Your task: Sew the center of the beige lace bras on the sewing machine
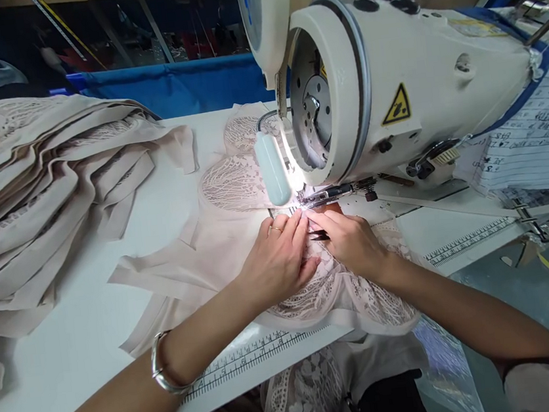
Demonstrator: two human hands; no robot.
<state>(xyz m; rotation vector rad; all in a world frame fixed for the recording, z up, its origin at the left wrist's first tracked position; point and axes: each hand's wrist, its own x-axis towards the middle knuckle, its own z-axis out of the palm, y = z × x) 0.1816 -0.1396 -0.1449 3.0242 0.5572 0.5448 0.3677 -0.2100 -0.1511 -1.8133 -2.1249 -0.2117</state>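
Observation:
My left hand [279,258] lies on a pale pink lace bra [314,294], its fingers stretched forward and fingertips just in front of the sewing machine's needle area [301,198]. Pointed dark blades of thread snips [318,235] stick out from under my right hand [355,240], whose fingers curl around them. The right index finger presses the fabric beside the left fingertips. Lace cups [232,184] extend behind the needle area, partly hidden by a lit lamp [273,170]. Loose fabric straps [153,273] spread to the left.
The white sewing machine head [418,77] overhangs the right side. A layered pile of beige and lace pieces [52,165] covers the table's left. Ruler strips [252,360] line the front edge. Handwritten paper [533,127] hangs at right, and lace fabric [306,394] lies below the table edge.

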